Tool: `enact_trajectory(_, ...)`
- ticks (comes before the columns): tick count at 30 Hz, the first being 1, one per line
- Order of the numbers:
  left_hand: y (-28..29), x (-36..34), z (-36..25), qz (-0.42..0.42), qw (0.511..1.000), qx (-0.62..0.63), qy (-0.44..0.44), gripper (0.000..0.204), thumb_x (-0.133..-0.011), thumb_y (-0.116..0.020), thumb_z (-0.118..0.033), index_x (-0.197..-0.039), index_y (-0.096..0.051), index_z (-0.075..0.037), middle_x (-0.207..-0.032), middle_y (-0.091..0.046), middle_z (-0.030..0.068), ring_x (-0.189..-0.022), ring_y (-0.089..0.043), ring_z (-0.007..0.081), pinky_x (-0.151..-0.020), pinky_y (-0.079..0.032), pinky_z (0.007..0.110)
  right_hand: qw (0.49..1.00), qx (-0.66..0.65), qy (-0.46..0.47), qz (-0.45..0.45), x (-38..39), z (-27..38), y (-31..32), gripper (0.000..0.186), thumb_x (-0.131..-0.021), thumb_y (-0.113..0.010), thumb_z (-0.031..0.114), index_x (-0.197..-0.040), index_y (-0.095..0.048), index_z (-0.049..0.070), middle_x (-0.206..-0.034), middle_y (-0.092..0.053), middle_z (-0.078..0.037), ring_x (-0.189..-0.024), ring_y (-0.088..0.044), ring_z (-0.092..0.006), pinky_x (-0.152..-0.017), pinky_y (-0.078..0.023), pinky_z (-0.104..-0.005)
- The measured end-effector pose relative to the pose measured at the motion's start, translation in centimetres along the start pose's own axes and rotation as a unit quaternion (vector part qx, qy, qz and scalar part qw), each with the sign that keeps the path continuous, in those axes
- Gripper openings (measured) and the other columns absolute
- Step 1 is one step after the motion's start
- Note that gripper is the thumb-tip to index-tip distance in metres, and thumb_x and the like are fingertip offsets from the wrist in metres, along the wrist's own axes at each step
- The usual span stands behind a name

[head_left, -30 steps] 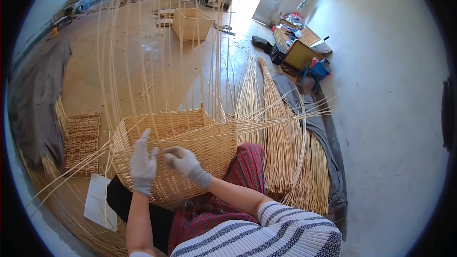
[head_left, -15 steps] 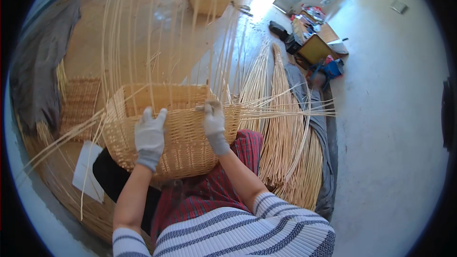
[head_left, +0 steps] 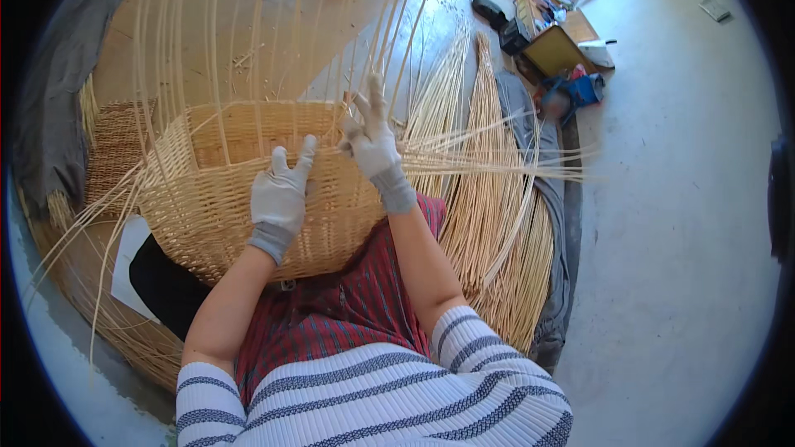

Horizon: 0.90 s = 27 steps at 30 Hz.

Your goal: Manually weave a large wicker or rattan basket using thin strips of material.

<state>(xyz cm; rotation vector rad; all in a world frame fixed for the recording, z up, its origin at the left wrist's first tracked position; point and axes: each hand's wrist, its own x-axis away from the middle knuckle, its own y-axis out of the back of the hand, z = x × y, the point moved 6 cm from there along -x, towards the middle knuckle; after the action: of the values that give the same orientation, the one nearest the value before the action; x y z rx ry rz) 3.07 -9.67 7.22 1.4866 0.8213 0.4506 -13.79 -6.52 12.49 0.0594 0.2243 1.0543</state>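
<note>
A pale woven wicker basket [head_left: 215, 219] rests tilted across my lap, with tall upright stakes [head_left: 217, 58] standing from its rim. My left hand [head_left: 280, 197], in a whitish glove with a grey cuff, is closed on its near wall. Thumb and forefinger point up at the rim; the other fingertips are hidden. My right hand [head_left: 371, 141], gloved alike, is raised at the right corner among the stakes, its fingers apart and pointing upward. Loose weaver ends [head_left: 497, 167] stick out sideways past the right corner, and others [head_left: 87, 219] trail off the left end.
Long bundles of pale rods [head_left: 476, 223] lie on grey cloth [head_left: 556, 223] to my right. A woven brown piece [head_left: 120, 153] and dark cloth [head_left: 62, 83] are at the left. Farther right stand a cluttered table [head_left: 571, 41] and a blue item [head_left: 588, 89].
The basket has shifted left and turned slightly in view. My right hand has lifted from the rim and its fingers have spread; my left hand now sits nearer the rim's middle.
</note>
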Motion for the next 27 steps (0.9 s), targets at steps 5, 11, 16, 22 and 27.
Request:
enact_trajectory(5, 3.0, -0.7, -0.4, 0.036, 0.998, 0.047, -0.002, 0.073, -0.086, -0.062, -0.012, -0.152, -0.038, -0.033, -0.120, -0.053, 0.0197, -0.074, -0.065, 0.0283, -0.070, -0.054, 0.042, 0.994, 0.010, 0.106, -0.021, 0.9, -0.5, 1.9, 0.063, -0.095, -0.047, -0.005, -0.153, -0.033, 0.012, -0.142, -0.051, -0.014, -0.081, -0.061, -0.0095, -0.067, -0.052, -0.0224)
enact_trajectory(11, 1.4, -0.9, 0.8, 0.023, 0.998, 0.052, -0.013, 0.079, -0.080, -0.072, -0.006, -0.149, -0.043, -0.031, -0.127, -0.053, 0.0194, -0.080, -0.067, 0.0278, -0.072, -0.055, 0.039, 0.963, 0.201, 0.081, -0.163, 8.1, -2.7, 3.7, 0.043, -0.095, -0.054, 0.007, -0.138, -0.054, 0.015, -0.089, -0.072, -0.016, -0.082, -0.071, -0.0269, -0.079, -0.054, -0.0342)
enact_trajectory(16, 2.5, 4.8, 9.9, -0.184, 0.902, 0.391, 0.002, 0.061, -0.086, -0.072, -0.003, -0.141, -0.050, -0.015, -0.130, -0.055, 0.0172, -0.093, -0.064, 0.0236, -0.087, -0.053, 0.037, 0.897, 0.420, -0.128, -0.052, 6.3, -1.8, 0.0, 0.051, -0.094, -0.061, 0.030, -0.142, -0.046, 0.024, -0.090, -0.071, -0.020, -0.082, -0.069, -0.0394, -0.072, -0.053, -0.0498)
enact_trajectory(22, 2.3, 10.2, 24.9, -0.407, 0.742, 0.472, 0.246, 0.048, -0.089, -0.070, 0.000, -0.132, -0.051, -0.004, -0.127, -0.060, 0.0120, -0.116, -0.058, 0.0195, -0.101, -0.047, 0.034, 0.968, 0.182, 0.121, 0.123, 9.4, 0.4, -15.7, 0.043, -0.092, -0.062, 0.004, -0.134, -0.056, 0.012, -0.088, -0.070, -0.010, -0.076, -0.067, -0.0233, -0.070, -0.054, -0.0378)
enact_trajectory(27, -0.1, 8.0, 27.4, -0.328, 0.670, 0.641, 0.179, 0.050, -0.085, -0.072, 0.004, -0.129, -0.049, -0.002, -0.127, -0.059, 0.0117, -0.117, -0.057, 0.0186, -0.103, -0.046, 0.032, 0.915, 0.193, 0.224, 0.273, 12.0, 7.4, -28.9, 0.035, -0.092, -0.064, 0.019, -0.127, -0.062, 0.015, -0.098, -0.070, -0.013, -0.089, -0.069, -0.0335, -0.076, -0.055, -0.0420)
